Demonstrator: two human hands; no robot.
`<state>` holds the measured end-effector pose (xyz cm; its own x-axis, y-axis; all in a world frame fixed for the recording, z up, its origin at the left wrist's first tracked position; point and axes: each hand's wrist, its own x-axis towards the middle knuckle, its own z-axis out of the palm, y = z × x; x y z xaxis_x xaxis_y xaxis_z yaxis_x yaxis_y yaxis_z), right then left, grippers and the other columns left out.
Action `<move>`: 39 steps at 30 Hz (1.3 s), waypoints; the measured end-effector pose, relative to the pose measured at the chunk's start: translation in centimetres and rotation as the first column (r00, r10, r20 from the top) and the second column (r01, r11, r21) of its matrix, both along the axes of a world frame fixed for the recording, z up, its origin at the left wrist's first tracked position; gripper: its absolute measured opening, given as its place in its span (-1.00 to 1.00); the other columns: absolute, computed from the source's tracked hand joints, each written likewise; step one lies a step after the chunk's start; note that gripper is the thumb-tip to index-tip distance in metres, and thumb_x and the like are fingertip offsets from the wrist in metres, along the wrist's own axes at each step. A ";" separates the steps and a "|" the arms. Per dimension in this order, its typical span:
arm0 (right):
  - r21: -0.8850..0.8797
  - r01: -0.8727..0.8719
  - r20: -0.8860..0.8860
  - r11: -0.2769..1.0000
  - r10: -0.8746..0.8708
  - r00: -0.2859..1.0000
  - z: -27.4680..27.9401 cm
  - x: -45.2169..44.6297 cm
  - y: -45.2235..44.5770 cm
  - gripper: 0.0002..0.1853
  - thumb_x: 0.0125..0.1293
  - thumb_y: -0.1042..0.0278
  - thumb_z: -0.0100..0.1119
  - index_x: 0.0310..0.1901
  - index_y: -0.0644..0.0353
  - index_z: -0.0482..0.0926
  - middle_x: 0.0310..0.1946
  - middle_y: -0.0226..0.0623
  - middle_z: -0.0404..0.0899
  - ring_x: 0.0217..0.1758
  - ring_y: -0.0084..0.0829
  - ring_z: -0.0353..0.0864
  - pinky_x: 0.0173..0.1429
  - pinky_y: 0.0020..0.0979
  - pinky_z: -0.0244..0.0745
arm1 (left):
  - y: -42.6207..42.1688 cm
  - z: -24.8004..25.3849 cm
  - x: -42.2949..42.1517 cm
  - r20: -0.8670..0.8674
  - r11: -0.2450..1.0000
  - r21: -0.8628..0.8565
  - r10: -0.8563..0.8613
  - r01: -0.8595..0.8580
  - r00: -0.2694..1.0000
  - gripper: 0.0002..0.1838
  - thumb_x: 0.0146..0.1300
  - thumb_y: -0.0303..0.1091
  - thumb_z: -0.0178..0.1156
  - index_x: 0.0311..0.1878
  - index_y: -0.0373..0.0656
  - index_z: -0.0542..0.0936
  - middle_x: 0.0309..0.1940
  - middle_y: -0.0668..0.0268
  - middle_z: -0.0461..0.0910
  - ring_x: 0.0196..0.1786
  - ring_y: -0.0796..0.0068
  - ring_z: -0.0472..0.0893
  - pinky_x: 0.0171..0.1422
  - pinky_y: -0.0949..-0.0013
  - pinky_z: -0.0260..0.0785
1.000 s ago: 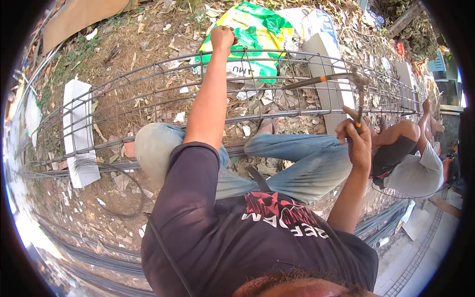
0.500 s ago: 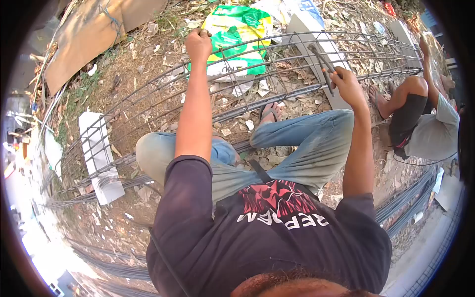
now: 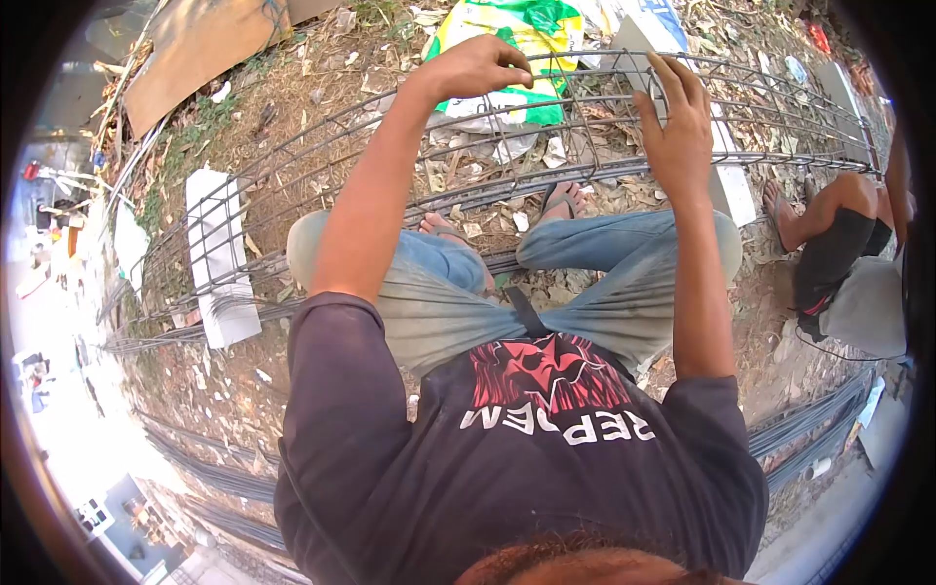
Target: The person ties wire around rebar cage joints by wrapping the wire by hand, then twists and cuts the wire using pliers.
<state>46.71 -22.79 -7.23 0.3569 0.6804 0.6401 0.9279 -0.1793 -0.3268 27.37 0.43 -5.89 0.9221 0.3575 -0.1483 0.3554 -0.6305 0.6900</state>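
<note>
A long steel rebar cage [image 3: 604, 171] stretches across in front of my knees. My left hand [image 3: 478, 70] is at its far top bar, over the green and yellow sack, with fingers curled and thumb close to them; what they pinch is too small to make out. My right hand [image 3: 680, 127] is over the cage farther right, its fingers long and bent forward with the thumb apart. Between thumb and fingers shows a thin dark metal shape, seemingly the pincers [image 3: 659, 96], mostly hidden by the hand.
A green, yellow and white sack [image 3: 507, 107] lies behind the cage. Pale boards [image 3: 733, 190] and a white panel [image 3: 222, 258] lie under it. At right another person [image 3: 848, 224] sits by the cage end. Bundles of steel rods [image 3: 814, 429] lie behind me.
My left hand has moved right along the top bar. The right hand has risen toward the far bar, its grip loosening and the pincers turning largely out of sight. The view has shifted somewhat.
</note>
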 end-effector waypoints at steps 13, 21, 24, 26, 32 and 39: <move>-0.101 -0.342 -0.607 0.934 0.215 0.766 -5.6 -7.5 -1.9 -0.78 0.59 0.33 0.08 0.05 0.19 0.69 -0.56 -0.28 0.42 -0.53 -0.50 0.28 -0.39 -0.33 0.28 | -5.1 -3.7 -6.5 0.144 0.950 -0.278 0.188 -0.142 0.972 -0.68 0.45 -0.13 0.33 0.00 -0.20 0.79 -0.34 0.34 0.73 -0.25 0.56 0.62 -0.11 0.38 0.49; -0.159 -0.511 -0.834 0.845 0.162 0.528 -6.5 -10.2 -4.0 -0.72 0.59 0.32 0.10 0.13 0.25 0.69 -0.42 -0.36 0.55 -0.36 -0.63 0.39 -0.26 -0.41 0.32 | -3.2 -4.3 -7.1 -0.015 0.984 -0.171 0.045 -0.047 0.999 -0.46 0.38 0.03 0.40 0.25 -0.14 0.70 -0.21 0.26 0.74 -0.18 0.48 0.65 -0.10 0.33 0.50; -0.102 -0.376 -0.759 0.921 0.172 0.628 -8.3 -10.3 -3.0 -0.71 0.54 0.27 0.13 0.09 0.25 0.70 -0.23 0.04 0.74 -0.14 -0.04 0.73 -0.01 -0.15 0.55 | -0.9 -4.6 -8.1 0.025 0.966 -0.156 0.214 -0.208 0.976 -0.33 0.30 0.08 0.46 0.35 -0.15 0.63 0.00 0.21 0.77 -0.01 0.39 0.72 0.05 0.28 0.53; -0.248 -0.321 -0.728 0.914 0.042 0.685 -7.0 -10.5 -2.1 -0.72 0.52 0.28 0.13 0.04 0.25 0.73 -0.23 0.09 0.74 -0.08 0.07 0.74 0.04 -0.12 0.57 | 1.8 -6.2 -8.5 0.051 0.929 -0.161 0.344 -0.333 0.937 -0.39 0.33 0.08 0.45 0.25 -0.19 0.70 -0.05 0.25 0.79 -0.05 0.42 0.74 0.02 0.32 0.55; -0.049 -0.379 -0.814 0.924 0.183 0.552 -11.1 -9.8 1.4 -0.70 0.53 0.28 0.14 -0.01 0.32 0.76 -0.48 -0.24 0.64 -0.41 -0.31 0.59 -0.24 -0.26 0.44 | -0.3 -7.6 -7.0 0.018 0.859 -0.437 0.303 -0.265 0.953 -0.57 0.41 -0.04 0.40 0.08 -0.25 0.75 -0.18 0.26 0.80 -0.20 0.52 0.73 -0.07 0.43 0.55; 0.082 -0.447 -0.997 0.891 0.073 -0.037 -7.0 -10.6 -0.2 -0.69 0.57 0.26 0.13 0.06 0.28 0.76 -0.60 -0.69 0.29 -0.57 -0.75 0.15 -0.50 -0.49 0.04 | 0.7 -9.7 -6.6 0.014 0.775 -0.591 0.290 -0.226 0.957 -0.71 0.44 -0.11 0.39 -0.09 -0.17 0.76 -0.29 0.36 0.78 -0.29 0.65 0.67 -0.18 0.48 0.49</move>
